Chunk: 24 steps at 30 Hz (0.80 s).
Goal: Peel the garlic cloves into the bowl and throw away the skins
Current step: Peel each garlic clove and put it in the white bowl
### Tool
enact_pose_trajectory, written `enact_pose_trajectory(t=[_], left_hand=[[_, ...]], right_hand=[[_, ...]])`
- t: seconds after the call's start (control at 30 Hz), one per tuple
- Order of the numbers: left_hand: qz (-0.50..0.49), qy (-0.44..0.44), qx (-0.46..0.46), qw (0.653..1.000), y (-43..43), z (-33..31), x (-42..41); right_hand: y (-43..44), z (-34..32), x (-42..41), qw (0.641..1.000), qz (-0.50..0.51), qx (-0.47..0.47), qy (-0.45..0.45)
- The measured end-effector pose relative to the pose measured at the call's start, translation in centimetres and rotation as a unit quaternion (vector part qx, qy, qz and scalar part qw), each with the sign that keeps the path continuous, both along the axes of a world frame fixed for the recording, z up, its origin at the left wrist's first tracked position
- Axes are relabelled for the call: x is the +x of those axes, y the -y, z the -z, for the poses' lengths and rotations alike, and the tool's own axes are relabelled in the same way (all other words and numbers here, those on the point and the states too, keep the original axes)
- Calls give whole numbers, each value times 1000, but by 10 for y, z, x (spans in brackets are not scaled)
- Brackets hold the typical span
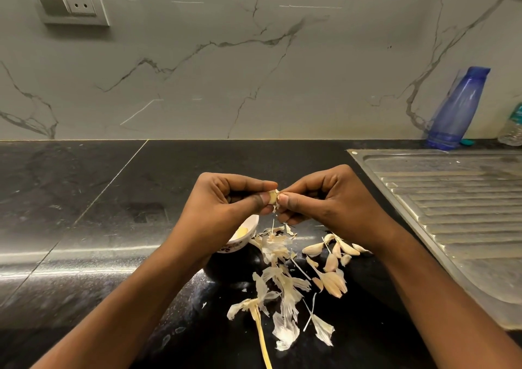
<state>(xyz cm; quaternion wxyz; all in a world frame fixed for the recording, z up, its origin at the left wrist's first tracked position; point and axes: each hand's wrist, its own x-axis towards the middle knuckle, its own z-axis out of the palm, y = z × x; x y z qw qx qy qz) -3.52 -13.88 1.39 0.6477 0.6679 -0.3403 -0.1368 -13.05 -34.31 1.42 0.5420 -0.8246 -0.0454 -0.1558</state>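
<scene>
**A:** The fingers [254, 183] of the left hand [223, 199] are curled, and its thumb and forefinger pinch one garlic clove [273, 196]. The right hand [322, 196] pinches the loose skin [276, 206] at the end of this clove. Both hands hold it in the air above the black counter [113, 227].

**B:** What can go wrong here?

**A:** The clove is small, and I think it becomes slippery when bare. If the pull is too strong, it may jump out and fall among the torn skins [278, 284] or the unpeeled cloves [333, 251], not into the bowl [240, 244].

**B:** Where is the bowl?

**A:** Under the left wrist, partly hidden, with something pale yellow inside, probably a peeled clove [241, 231].

**B:** And the skins?

**A:** They look thin and light. The hands work almost above the bowl, so a piece may drop inside. A moving forearm could also push them toward the steel drainboard [452, 213]. I see no bin.
</scene>
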Motion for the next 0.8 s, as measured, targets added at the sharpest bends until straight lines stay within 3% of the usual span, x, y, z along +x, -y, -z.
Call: enact_pose_trajectory(t=[0.47, 0.8], left_hand=[[19, -76, -33, 996, 0, -5, -5], [36, -132, -53, 989, -1, -8, -5]], right_hand=[[-4, 3, 0, 999, 28, 0, 42], [-1, -1, -1, 999, 12, 44, 3]])
